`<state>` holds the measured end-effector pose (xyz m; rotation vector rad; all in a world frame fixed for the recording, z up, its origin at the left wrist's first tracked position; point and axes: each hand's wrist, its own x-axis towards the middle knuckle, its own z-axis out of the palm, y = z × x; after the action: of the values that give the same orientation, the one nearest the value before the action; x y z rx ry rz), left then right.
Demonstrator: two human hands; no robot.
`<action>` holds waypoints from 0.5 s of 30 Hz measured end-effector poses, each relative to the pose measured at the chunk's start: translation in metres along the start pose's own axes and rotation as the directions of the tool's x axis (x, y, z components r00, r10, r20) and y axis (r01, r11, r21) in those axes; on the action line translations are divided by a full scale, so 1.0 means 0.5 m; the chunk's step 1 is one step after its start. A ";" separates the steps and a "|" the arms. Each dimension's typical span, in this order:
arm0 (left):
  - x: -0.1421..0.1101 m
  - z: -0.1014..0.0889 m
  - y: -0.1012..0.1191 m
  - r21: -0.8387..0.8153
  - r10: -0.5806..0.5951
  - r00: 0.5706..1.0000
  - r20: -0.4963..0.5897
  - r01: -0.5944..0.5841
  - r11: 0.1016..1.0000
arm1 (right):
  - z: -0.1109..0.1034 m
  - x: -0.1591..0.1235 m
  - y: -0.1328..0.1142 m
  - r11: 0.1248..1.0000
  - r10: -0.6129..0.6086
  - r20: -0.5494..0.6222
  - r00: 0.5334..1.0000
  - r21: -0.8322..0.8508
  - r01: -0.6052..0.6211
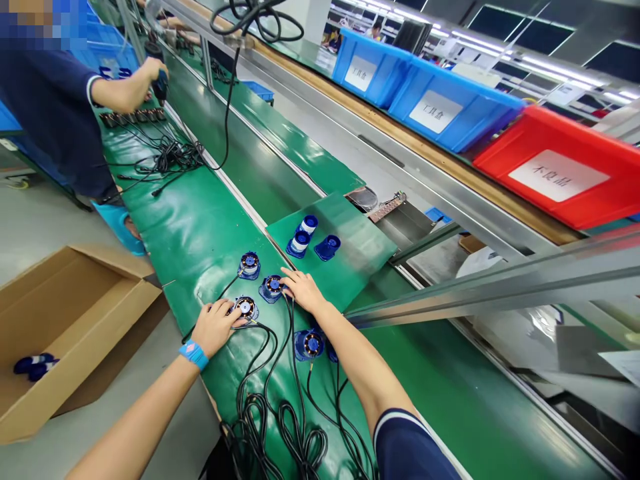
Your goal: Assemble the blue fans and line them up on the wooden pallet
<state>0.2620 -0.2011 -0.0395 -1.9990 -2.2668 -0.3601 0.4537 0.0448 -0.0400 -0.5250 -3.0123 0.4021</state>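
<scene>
My left hand (214, 328), with a blue wristband, has its fingers and thumb closed around the near-left edge of a blue motor housing (246, 307) with a ring of copper coils. To its right, my right hand (303, 291) grips the right side of a second blue motor housing (273, 287); its fingertips are partly hidden. Just beyond them sits another coil-fitted housing (249, 264). Nearer my right forearm lies one more housing (310, 344), partly beside a blue piece under the arm. Black cables (260, 420) run from the housings toward me in loops.
Three blue cylindrical parts (309, 225) stand on a green board (350, 227). A cardboard box (75, 313) is at left. A co-worker (55, 100) holds a power driver (159, 80) by bundled cables (175, 153). Blue bins (445, 80) and a red bin (560, 193) line the shelf; a metal post (500, 280) crosses right.
</scene>
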 end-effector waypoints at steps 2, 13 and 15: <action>0.000 -0.001 0.002 0.028 0.002 1.000 0.018 -0.002 1.000 | -0.003 0.003 -0.025 1.000 0.019 -0.014 1.000 0.002 -0.019; 0.003 -0.005 0.013 0.029 -0.046 0.995 0.086 0.044 0.999 | 0.006 -0.024 -0.035 1.000 0.012 0.010 1.000 -0.025 -0.011; -0.007 -0.014 0.018 0.051 -0.045 0.996 0.074 0.041 0.998 | 0.014 -0.025 -0.037 0.997 0.066 -0.027 0.997 -0.032 -0.067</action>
<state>0.2706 -0.2050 -0.0326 -1.9753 -2.3421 -0.2342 0.4584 0.0220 -0.0421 -0.6297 -2.9876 0.3467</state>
